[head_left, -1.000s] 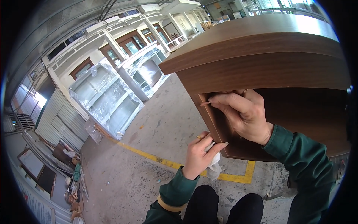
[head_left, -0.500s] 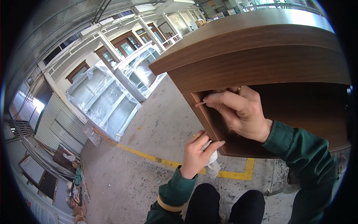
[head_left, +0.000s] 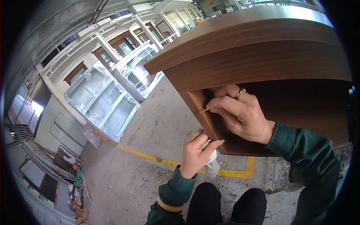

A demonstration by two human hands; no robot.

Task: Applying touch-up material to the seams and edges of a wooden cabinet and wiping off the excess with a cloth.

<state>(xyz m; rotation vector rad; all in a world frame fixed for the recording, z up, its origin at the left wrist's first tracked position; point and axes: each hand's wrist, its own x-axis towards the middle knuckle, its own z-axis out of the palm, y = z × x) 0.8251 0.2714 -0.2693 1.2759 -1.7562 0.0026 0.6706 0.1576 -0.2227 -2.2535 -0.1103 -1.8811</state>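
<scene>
A brown wood-grain cabinet [head_left: 258, 60] with an open compartment stands in front of me. My right hand [head_left: 240, 112] pinches a thin, short reddish-brown stick [head_left: 203, 111]. Its tip rests at or very near the front edge of the cabinet's left side panel [head_left: 200, 118]; I cannot tell if they touch. Lower down, my left hand [head_left: 197, 153] is closed round a crumpled white cloth [head_left: 213, 165], with the thumb against the bottom of that same panel. The cloth hangs below the fingers. The compartment's inside is dark and partly covered by my right hand.
Glass-fronted cabinets wrapped in clear film [head_left: 103, 101] stand on the concrete floor at the far left. A yellow line [head_left: 150, 157] crosses the floor. Boards and scraps [head_left: 77, 180] lie along the left wall. My knees [head_left: 206, 202] are close below the cabinet.
My right hand and the stick have shifted slightly down along the panel edge, and the wrist has turned a little. The left hand keeps its place on the panel. The view has shifted slightly.
</scene>
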